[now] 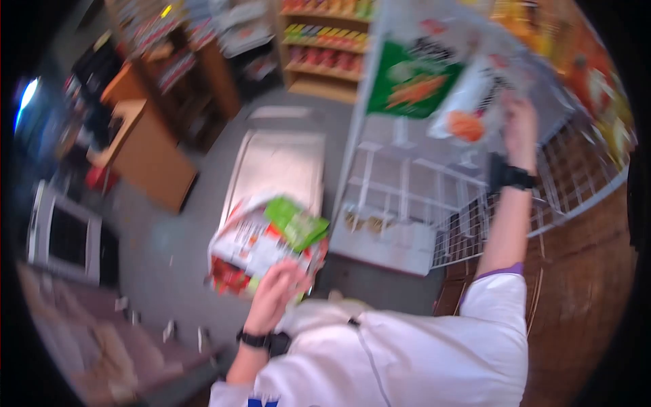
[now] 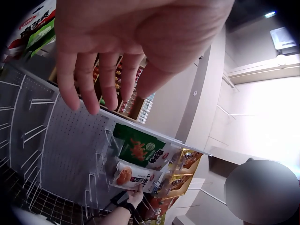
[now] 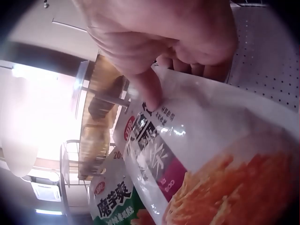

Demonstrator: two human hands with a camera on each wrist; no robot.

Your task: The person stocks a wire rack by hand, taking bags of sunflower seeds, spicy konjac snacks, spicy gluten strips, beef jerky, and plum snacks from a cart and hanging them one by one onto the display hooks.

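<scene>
My right hand [image 1: 519, 129] is raised to the white display rack [image 1: 407, 183] and pinches the top of a white snack packet [image 1: 468, 102] with an orange picture. In the right wrist view my thumb [image 3: 145, 89] presses on that white snack packet [image 3: 211, 159]. Beside it a green snack packet [image 1: 413, 81] hangs on the rack. The left wrist view shows both, the green packet [image 2: 140, 147] above the white packet [image 2: 133, 176], with my right hand [image 2: 136, 194] below. My left hand [image 1: 278, 292] hovers low over a box of packets [image 1: 251, 247], its fingers [image 2: 84, 89] straight and empty.
Shelves of goods [image 1: 325, 41] line the back wall. A wooden counter [image 1: 149, 149] stands at the left and a flat metal cart bed [image 1: 278, 163] lies beyond the box. Wire hooks [image 2: 37, 133] stick out of the pegboard. A wooden panel [image 1: 583, 271] is at the right.
</scene>
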